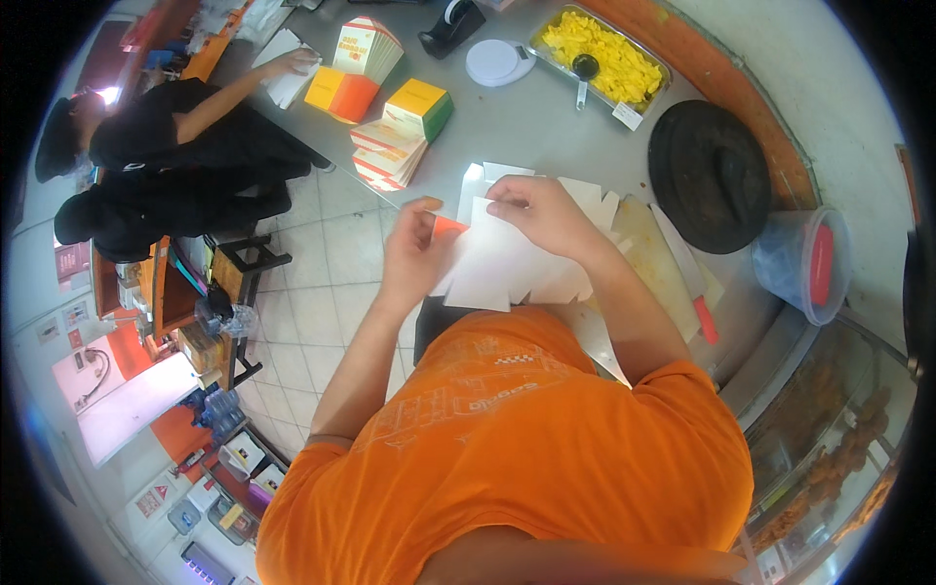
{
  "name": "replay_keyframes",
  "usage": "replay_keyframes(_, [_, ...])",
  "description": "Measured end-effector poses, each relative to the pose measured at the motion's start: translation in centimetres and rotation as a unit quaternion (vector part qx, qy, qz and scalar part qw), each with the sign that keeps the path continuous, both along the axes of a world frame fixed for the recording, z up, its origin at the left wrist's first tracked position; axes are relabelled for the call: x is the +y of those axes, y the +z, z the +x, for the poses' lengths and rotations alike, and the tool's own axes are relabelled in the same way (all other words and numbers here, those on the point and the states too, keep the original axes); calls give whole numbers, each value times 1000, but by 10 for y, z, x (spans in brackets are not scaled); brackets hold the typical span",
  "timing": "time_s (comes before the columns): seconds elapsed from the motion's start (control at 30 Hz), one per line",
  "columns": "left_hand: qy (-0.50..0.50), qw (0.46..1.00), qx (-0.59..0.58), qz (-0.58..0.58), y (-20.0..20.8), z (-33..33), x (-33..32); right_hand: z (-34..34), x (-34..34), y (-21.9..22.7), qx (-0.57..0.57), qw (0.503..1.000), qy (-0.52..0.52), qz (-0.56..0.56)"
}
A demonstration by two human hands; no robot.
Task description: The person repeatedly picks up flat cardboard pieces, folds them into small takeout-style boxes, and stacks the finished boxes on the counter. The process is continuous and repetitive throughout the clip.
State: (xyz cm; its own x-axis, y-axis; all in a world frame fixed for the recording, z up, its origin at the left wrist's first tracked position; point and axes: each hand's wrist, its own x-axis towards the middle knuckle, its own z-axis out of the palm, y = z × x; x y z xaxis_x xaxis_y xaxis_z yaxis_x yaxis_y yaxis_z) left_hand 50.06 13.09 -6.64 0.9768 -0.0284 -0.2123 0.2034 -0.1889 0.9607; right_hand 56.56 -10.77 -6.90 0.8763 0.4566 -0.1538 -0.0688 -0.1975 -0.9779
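Note:
A flat white cardboard box blank [517, 268] with notched edges is spread in front of me, over the counter's near edge. My left hand [417, 252] is closed on its left side, where an orange printed part shows between hand and card. With fingers pinched, my right hand [541, 213] grips a raised white flap near the middle. Further white card lies beneath and beyond my hands. Ahead and to the left stand stacks of nested yellow, orange and green printed boxes [417, 112].
At right, a red-handled knife [704, 317] lies on a cutting board [651, 249], near a black lid [710, 175] and a clear tub [795, 263]. Farther back are a tray of yellow food [609, 58], a white scale [495, 62] and a tape dispenser [451, 29]. A co-worker's hand [285, 63] rests on papers.

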Motion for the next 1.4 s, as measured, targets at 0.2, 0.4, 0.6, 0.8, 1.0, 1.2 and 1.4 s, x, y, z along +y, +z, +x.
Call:
replay_keyframes(0.2, [85, 899, -288, 318, 21, 19, 0, -14, 19, 3, 101, 989, -61, 94])
replay_keyframes(0.4, [100, 869, -374, 310, 25, 16, -2, -32, 44, 11, 259, 911, -186, 261])
replay_keyframes(0.6, [190, 961, 6, -201, 29, -5, -10, -35, 55, 26, 215, 915, -176, 293])
replay_keyframes(0.8, [206, 963, -78, -158, 52, -15, -16, -38, 58, 45, 3, 962, -78, 261])
replay_keyframes(1.0, [156, 977, -129, -66, 59, -16, 5, -28, 59, 49, -133, 971, -31, 194])
replay_keyframes(1.2, [65, 988, -57, -126, 65, -17, 27, -33, 63, 45, -45, 969, -33, 240])
replay_keyframes(1.4, [73, 988, -24, -132, 60, -20, 34, -37, 75, 43, -110, 971, -36, 211])
